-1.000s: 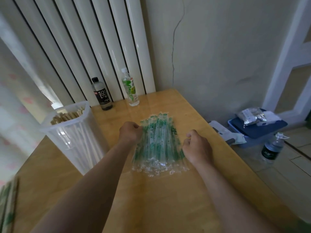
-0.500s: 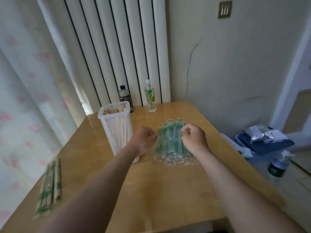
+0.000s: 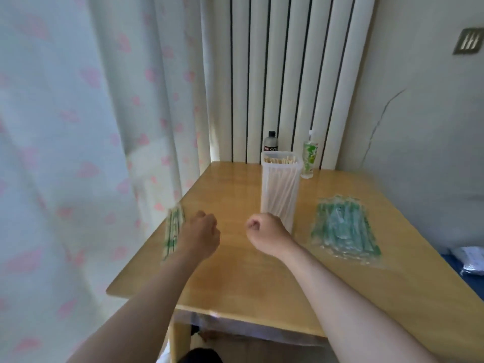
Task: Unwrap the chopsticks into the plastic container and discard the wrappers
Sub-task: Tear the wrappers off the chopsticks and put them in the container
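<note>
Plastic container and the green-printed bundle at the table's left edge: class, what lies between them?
In the head view, both hands: the left hand beside the bundle, the right hand near the plastic container, fingers curled, over bare table.

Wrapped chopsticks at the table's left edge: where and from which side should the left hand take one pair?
Probably at the near end, from above and from the right. The wrapped chopsticks lie flat, side by side, pointing away from the person. The left hand is beside them on that side, so its fingers could pinch one pair across its width. The curtain hangs close opposite.
</note>
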